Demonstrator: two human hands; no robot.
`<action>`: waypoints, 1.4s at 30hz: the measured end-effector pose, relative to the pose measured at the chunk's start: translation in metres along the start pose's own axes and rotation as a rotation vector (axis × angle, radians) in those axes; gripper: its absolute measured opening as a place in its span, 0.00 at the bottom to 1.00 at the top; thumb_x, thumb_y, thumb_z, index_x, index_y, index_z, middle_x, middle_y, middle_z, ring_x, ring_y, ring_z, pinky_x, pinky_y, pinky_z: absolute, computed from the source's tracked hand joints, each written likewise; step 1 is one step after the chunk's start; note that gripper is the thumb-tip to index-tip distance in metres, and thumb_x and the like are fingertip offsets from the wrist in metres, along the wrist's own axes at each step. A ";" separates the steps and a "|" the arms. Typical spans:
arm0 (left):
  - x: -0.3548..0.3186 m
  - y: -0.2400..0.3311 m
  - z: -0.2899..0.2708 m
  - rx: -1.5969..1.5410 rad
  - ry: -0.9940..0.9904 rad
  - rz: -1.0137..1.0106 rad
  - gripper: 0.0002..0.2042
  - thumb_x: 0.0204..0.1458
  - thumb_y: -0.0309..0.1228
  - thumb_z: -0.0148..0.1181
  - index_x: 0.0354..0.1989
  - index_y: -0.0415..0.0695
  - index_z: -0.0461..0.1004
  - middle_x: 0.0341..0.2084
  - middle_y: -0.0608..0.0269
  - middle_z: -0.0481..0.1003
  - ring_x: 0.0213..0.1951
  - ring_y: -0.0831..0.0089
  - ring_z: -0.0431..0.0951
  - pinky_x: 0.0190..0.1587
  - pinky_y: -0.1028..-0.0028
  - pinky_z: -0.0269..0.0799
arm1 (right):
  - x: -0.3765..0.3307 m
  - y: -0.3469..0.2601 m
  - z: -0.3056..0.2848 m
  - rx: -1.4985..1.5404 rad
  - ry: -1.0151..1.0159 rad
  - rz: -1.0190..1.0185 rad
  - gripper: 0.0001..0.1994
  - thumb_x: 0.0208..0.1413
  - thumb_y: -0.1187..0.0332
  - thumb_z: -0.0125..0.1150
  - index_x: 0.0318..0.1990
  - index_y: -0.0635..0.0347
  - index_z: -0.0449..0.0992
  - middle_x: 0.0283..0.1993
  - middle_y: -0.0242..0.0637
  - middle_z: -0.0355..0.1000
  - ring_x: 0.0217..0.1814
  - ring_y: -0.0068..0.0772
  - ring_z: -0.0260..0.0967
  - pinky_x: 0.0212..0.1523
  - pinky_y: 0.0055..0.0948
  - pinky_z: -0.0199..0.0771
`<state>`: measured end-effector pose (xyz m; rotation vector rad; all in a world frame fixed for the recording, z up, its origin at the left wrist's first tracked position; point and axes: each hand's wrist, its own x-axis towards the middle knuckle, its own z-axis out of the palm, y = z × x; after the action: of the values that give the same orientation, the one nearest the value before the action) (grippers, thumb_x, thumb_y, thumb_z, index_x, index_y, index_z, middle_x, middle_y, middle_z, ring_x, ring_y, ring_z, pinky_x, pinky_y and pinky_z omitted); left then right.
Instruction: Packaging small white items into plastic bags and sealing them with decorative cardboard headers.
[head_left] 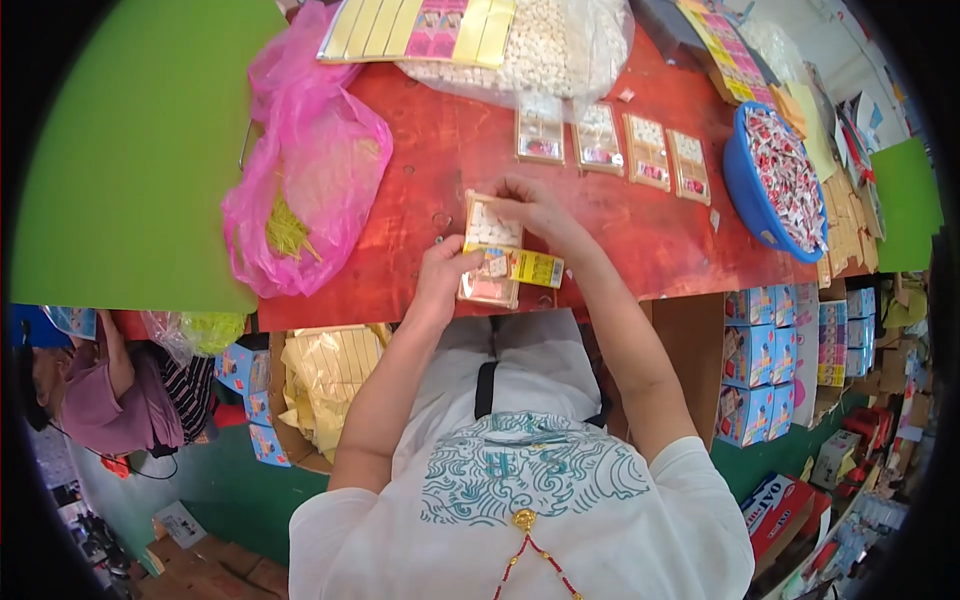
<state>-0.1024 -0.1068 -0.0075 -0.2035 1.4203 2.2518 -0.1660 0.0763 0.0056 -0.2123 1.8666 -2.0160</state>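
Over the near edge of the red table (430, 130), I hold a small clear-lidded box (490, 226) with white pieces in its upper part and something pink at its lower end. A yellow printed paper strip (537, 268) lies across its middle, its loose end sticking out to the right. My left hand (436, 280) is closed on the box's left side, thumb over the strip. My right hand (540, 212) grips the far end, fingers curled around the edge. Beyond, several similar filled boxes (598, 140) stand in a row.
A pink plastic bag (330, 150) with thin yellow sticks lies left. At the back is a clear bag of white pieces (565, 45) under a yellow printed sheet (375, 30). A blue basin (740, 185) of small packets stands right. Another person (110, 400) is at far left.
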 end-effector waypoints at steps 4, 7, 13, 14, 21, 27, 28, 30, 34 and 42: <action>-0.001 0.001 0.004 -0.093 0.045 0.000 0.11 0.52 0.22 0.53 0.44 0.32 0.71 0.39 0.54 0.76 0.38 0.70 0.79 0.44 0.71 0.76 | -0.014 -0.011 -0.003 -0.005 0.120 -0.020 0.13 0.58 0.66 0.53 0.48 0.60 0.72 0.41 0.29 0.71 0.44 0.20 0.68 0.43 0.21 0.67; -0.002 0.000 0.000 -0.144 0.058 -0.004 0.12 0.53 0.23 0.53 0.46 0.32 0.70 0.40 0.53 0.76 0.40 0.69 0.79 0.45 0.70 0.76 | -0.032 -0.009 -0.010 0.060 0.294 -0.050 0.14 0.59 0.65 0.51 0.51 0.59 0.71 0.43 0.29 0.72 0.45 0.20 0.68 0.44 0.20 0.66; -0.002 0.000 0.000 -0.194 0.071 0.034 0.14 0.54 0.23 0.53 0.48 0.33 0.68 0.44 0.51 0.75 0.43 0.66 0.78 0.49 0.67 0.75 | -0.069 0.007 -0.012 0.081 0.362 -0.025 0.16 0.60 0.63 0.52 0.52 0.59 0.70 0.45 0.29 0.70 0.45 0.18 0.67 0.44 0.19 0.66; -0.002 0.000 0.000 -0.209 0.067 0.035 0.14 0.54 0.23 0.53 0.48 0.33 0.68 0.44 0.50 0.74 0.44 0.66 0.78 0.49 0.67 0.75 | -0.074 0.008 -0.010 0.062 0.343 -0.004 0.17 0.60 0.63 0.52 0.53 0.60 0.69 0.45 0.29 0.70 0.45 0.17 0.66 0.44 0.19 0.66; 0.001 0.000 0.002 -0.265 0.092 0.055 0.16 0.54 0.23 0.53 0.50 0.32 0.66 0.46 0.49 0.73 0.47 0.64 0.76 0.53 0.64 0.73 | -0.085 0.024 0.016 0.029 0.433 -0.203 0.20 0.59 0.70 0.53 0.58 0.64 0.62 0.51 0.34 0.67 0.51 0.19 0.64 0.51 0.22 0.65; 0.000 -0.006 0.007 -0.404 0.061 0.072 0.17 0.55 0.22 0.50 0.53 0.33 0.63 0.49 0.49 0.71 0.50 0.63 0.74 0.55 0.63 0.71 | -0.080 0.026 0.033 0.151 0.474 -0.227 0.29 0.54 0.77 0.57 0.63 0.63 0.55 0.49 0.36 0.66 0.42 0.21 0.66 0.43 0.20 0.69; -0.001 -0.008 0.009 -0.443 0.054 0.091 0.17 0.55 0.22 0.50 0.54 0.33 0.63 0.50 0.49 0.71 0.51 0.63 0.74 0.55 0.62 0.71 | -0.079 0.024 0.034 0.151 0.440 -0.172 0.27 0.55 0.76 0.56 0.62 0.63 0.55 0.51 0.37 0.66 0.47 0.22 0.66 0.48 0.22 0.68; -0.001 -0.009 0.012 -0.482 0.044 0.113 0.18 0.56 0.21 0.49 0.55 0.34 0.62 0.50 0.50 0.70 0.51 0.63 0.74 0.55 0.62 0.71 | -0.077 0.025 0.035 0.147 0.404 -0.122 0.26 0.56 0.74 0.55 0.62 0.63 0.56 0.53 0.38 0.66 0.51 0.24 0.66 0.52 0.24 0.67; 0.001 -0.011 0.017 -0.533 0.059 0.136 0.19 0.56 0.21 0.49 0.57 0.35 0.61 0.52 0.50 0.69 0.53 0.63 0.72 0.56 0.61 0.70 | -0.073 0.028 0.044 -0.251 0.404 -0.107 0.27 0.53 0.73 0.58 0.60 0.65 0.57 0.49 0.41 0.69 0.48 0.26 0.69 0.48 0.26 0.69; -0.003 -0.006 0.024 -0.568 0.042 0.153 0.16 0.56 0.21 0.49 0.53 0.37 0.62 0.50 0.52 0.70 0.51 0.64 0.73 0.55 0.64 0.72 | -0.064 0.036 0.050 -0.137 0.425 -0.203 0.22 0.53 0.71 0.55 0.56 0.65 0.62 0.41 0.44 0.72 0.44 0.36 0.72 0.42 0.30 0.71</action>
<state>-0.0937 -0.0847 -0.0005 -0.3320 0.8016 2.7471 -0.0828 0.0524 -0.0150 -0.0063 2.3287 -2.2007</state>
